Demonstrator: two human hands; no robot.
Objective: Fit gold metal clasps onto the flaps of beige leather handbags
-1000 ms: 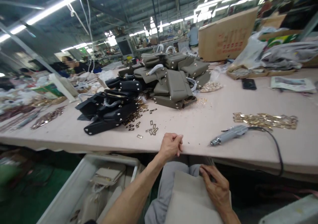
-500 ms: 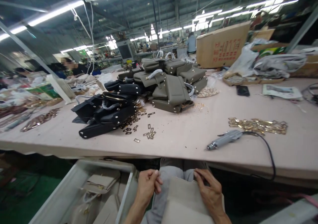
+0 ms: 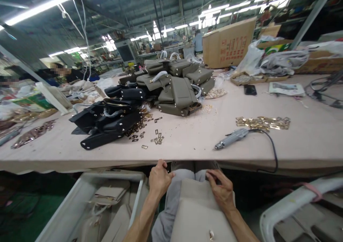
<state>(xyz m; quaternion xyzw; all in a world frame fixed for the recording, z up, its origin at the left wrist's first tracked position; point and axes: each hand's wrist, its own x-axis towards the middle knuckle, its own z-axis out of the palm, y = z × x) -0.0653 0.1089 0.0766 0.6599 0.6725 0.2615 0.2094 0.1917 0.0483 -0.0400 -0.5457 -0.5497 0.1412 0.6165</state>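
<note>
A light grey-beige handbag (image 3: 199,210) lies across my lap, with a small metal fitting on its near part. My right hand (image 3: 221,190) is closed at the bag's upper right edge, thumb and fingers pinching there. To the left of the bag and apart from it, my left hand (image 3: 160,177) is raised near the table's edge. Its fingers are curled in, and what they may hold is too small to make out. Beside my left forearm stands a white bin (image 3: 140,199) with similar beige bags (image 3: 114,192) in it.
Black bags (image 3: 112,118) and olive-grey bags (image 3: 177,92) are heaped on the cloth-covered table (image 3: 184,138). Small metal frames (image 3: 158,139) lie loose by them. A corded electric screwdriver (image 3: 232,139) rests at right, before a pile of gold frames (image 3: 262,123). Another white bin (image 3: 270,213) is at lower right.
The head view has shifted, so the table's things appear further left and more of the bag shows. My left hand has risen towards the table edge. My right hand remains at the bag's edge.
</note>
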